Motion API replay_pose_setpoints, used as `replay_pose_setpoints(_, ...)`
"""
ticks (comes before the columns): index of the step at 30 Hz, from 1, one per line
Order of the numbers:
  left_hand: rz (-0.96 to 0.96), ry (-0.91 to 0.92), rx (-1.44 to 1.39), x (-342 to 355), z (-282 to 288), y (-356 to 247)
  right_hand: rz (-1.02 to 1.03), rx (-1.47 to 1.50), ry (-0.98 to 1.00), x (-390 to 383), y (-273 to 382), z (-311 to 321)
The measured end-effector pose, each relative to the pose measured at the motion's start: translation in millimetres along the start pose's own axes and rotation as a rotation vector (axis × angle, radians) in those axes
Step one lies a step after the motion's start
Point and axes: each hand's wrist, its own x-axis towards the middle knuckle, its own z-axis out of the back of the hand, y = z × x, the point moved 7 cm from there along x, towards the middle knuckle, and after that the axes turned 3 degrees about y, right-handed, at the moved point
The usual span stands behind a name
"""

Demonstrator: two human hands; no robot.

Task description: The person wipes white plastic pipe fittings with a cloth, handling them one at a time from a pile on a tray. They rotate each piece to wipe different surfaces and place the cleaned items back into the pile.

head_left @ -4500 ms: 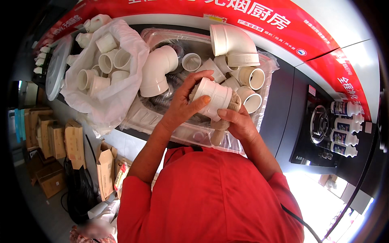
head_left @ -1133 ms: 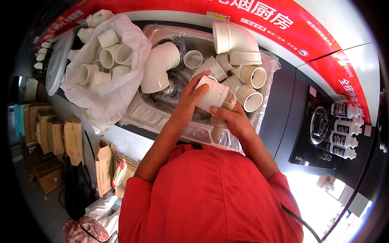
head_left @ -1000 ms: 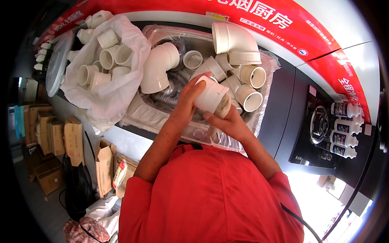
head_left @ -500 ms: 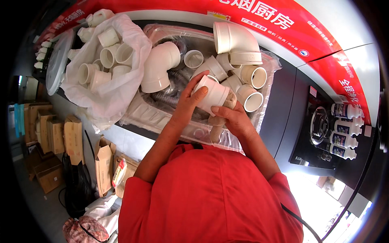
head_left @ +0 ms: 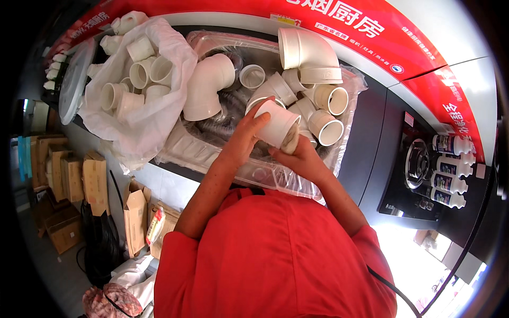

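Note:
My left hand [head_left: 245,132] is wrapped round a short white plastic pipe fitting [head_left: 274,122], tilted with one open end toward the lower right. At that end my right hand [head_left: 304,159] is closed on a beige-brown cloth [head_left: 290,141], which sits in the mouth of the fitting. Some of the right fingers are hidden behind the cloth and fitting. Just beyond, several more white pipe fittings [head_left: 330,131] lie in a plastic-wrapped sink [head_left: 212,158]. A large white elbow [head_left: 209,87] rests left of my hands, and another big elbow [head_left: 313,58] stands at the far side.
On the left a white plastic bag [head_left: 169,100] holds several fittings. Along the right lie a dark cooktop [head_left: 400,191] and several white bottles [head_left: 449,183]. Cardboard boxes [head_left: 95,177] stand on the floor at left. A red banner [head_left: 366,47] runs along the back.
The cloth, which hung below the fitting, is now bunched inside its open end. My right hand has shifted slightly down and left, off the fitting's side, and the fitting has turned a little.

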Motion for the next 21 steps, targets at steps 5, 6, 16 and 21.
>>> replay_pose_setpoints(5,-0.186,-0.012,0.128,-2.7,-5.7,-15.1,-0.234,0.595,-0.114,-2.3,-5.3,-6.1)
replay_pose_setpoints(6,-0.169,-0.007,0.099,-1.7,-5.0,-14.2,-0.245,0.585,-0.134,-3.2,-4.0,-6.1)
replay_pose_setpoints(16,0.143,0.024,-0.166,3.8,7.9,14.9,0.128,-0.506,0.074,-0.5,4.6,-7.3)
replay_pose_setpoints(21,-0.106,-0.007,0.064,3.8,-4.3,-5.2,-0.248,0.530,-0.023,-5.6,-12.5,-1.1)
